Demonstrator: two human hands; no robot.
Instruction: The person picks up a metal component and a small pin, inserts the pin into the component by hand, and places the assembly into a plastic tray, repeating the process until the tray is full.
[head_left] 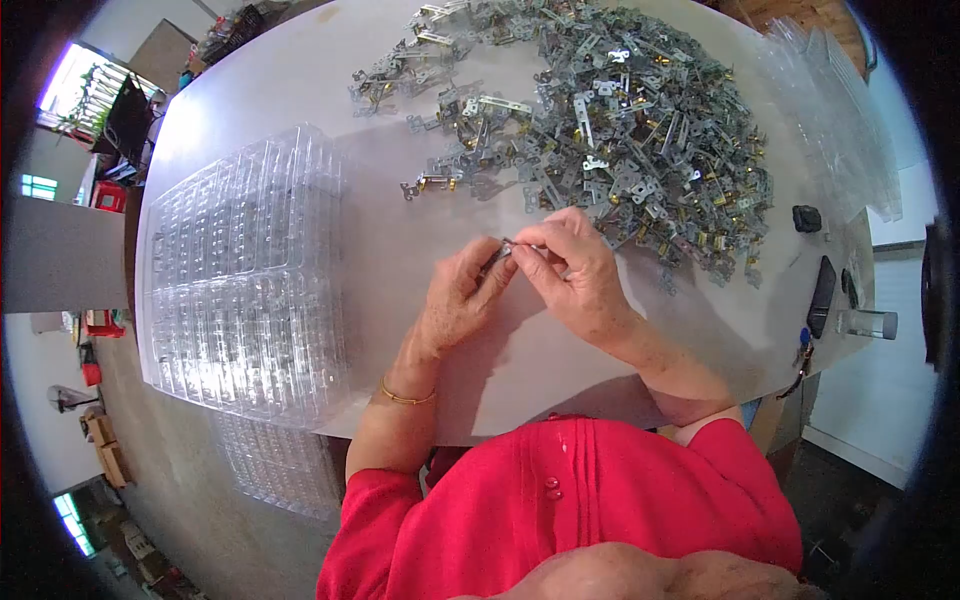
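My left hand (pixel 463 293) and my right hand (pixel 572 266) meet over the table in front of my chest. Both are closed, with thumbs and fingers pinching one small metal bracket (pixel 507 247) between them. Most of that bracket is hidden by the fingertips. Just beyond my right hand lies a large heap of small metal brackets (pixel 640 140), silvery with some brass-coloured parts. A few loose brackets (pixel 437 183) lie at the near left side of the heap.
Stacked clear plastic trays (pixel 240 280) with compartments stand on the table (pixel 400 250) to the left. Clear plastic sheets (pixel 835 120) lie at the far right. Along the right edge are a small black object (pixel 806 218), a dark flat object (pixel 822 297) and a clear cylinder (pixel 870 324).
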